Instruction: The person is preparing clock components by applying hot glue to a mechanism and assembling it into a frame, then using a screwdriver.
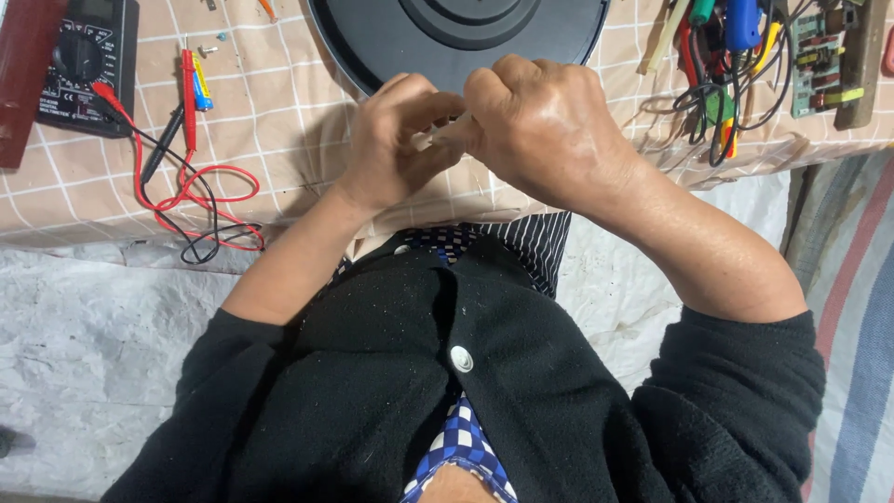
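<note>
Pale, thin, possibly plastic strip (445,130) sits pinched between both hands at the bench's near edge; left hand (396,140) fingers grip one end, right hand (540,126) closes over the other, steadying it before the round black plastic disc (456,37).

Two hands meet over the near edge of a table (279,121), just in front of a round disc (456,37). The left hand (396,140) touches the right hand (545,121). Left of the disc lies a multimeter (84,61) (its leads (186,186) trail nearer). Right of the disc sits a heap of tools (736,56).
</note>
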